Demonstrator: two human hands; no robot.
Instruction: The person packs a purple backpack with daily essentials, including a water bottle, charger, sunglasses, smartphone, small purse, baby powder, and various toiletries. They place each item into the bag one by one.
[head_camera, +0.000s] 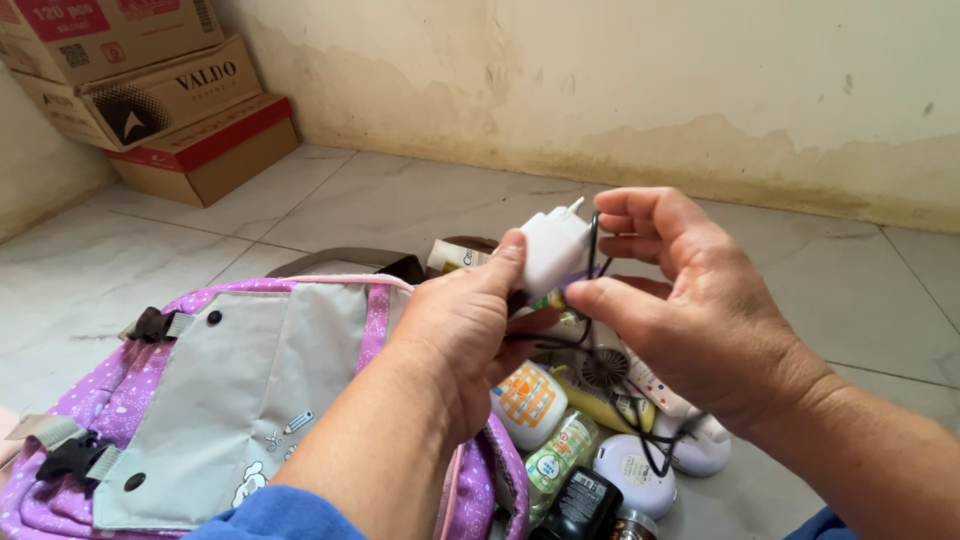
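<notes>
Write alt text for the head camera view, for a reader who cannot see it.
Two bare hands hold a white charger plug above a tiled floor: the left hand grips its body, the right hand pinches its black cable. Below lie a purple and grey backpack and a pile of small bottles and round containers; cardboard boxes are stacked in the corner.

Three stacked brown and red cardboard boxes (150, 95) in far-left corner, small labelled bottles (560, 455) and round tubs (634, 475) on floor

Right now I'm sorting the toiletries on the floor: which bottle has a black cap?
The dark bottle at the bottom edge, just right of the purple backpack. The green-labelled bottle beside it is clear, and the white bottle carries an orange label.
</notes>
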